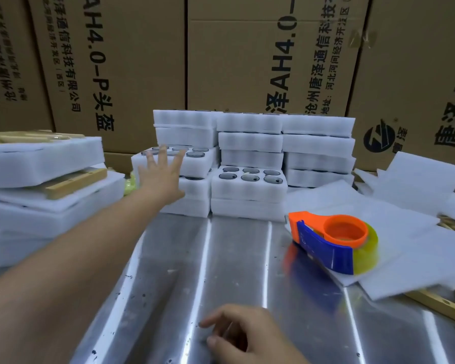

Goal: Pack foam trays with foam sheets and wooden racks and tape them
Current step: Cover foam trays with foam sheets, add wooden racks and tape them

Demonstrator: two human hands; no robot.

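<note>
Left hand (163, 174): stretched forward, fingers straight and spread, holding nothing, in front of the left end of the foam tray (200, 164).
Contact: blurred; the fingertips perhaps touched the tray's rim, but I could not tell.
Foam tray: topped a short stack at the far edge of the table (237, 258), left of centre, with its round pockets facing up and its long axis running along that edge.
Right hand (247, 334): at the near edge, fingers loosely curled, grasping nothing.
Key relation: the tray lay straight ahead of the left hand and well apart from the right, so the left was likely the one to draw it nearer.
Tape dispenser (334, 243): rested on foam sheets (405, 219) toward the right edge.
</note>
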